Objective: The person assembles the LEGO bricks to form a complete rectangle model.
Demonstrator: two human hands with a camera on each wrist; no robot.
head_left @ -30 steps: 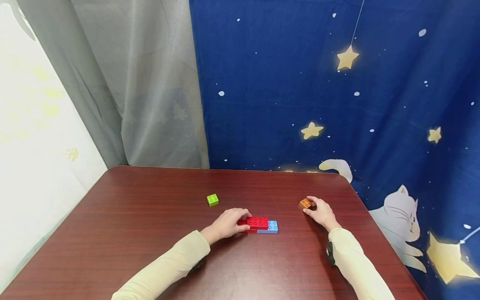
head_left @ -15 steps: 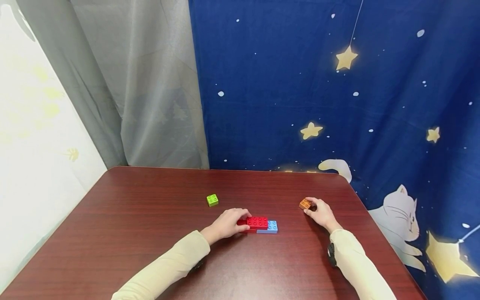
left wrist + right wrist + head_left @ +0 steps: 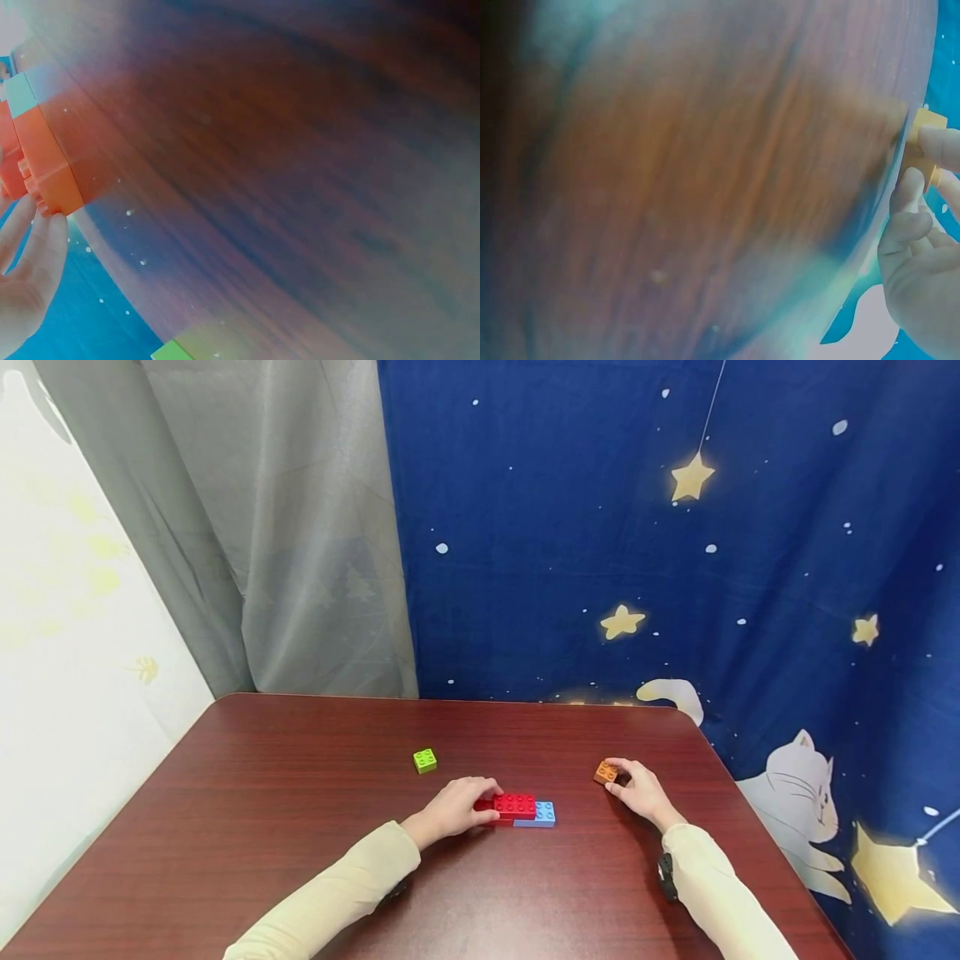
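Near the middle of the table in the head view, a red eight-stud toy brick sits across a lower red brick and a light-blue brick. My left hand grips the left end of this stack between thumb and fingers. In the left wrist view, fingertips touch the end of the orange-looking lower brick. Further right, my right hand pinches a small orange four-stud brick. The right wrist view has the thumb and fingers on this brick from both sides.
A lime-green four-stud brick stands behind the left hand. The dark red wooden table ends at a rounded far edge. Behind it hang a grey curtain and a blue star-patterned curtain.
My right hand has shifted slightly toward me and to the left, and the orange brick has moved with it. The left hand and the red and blue stack stay in place.
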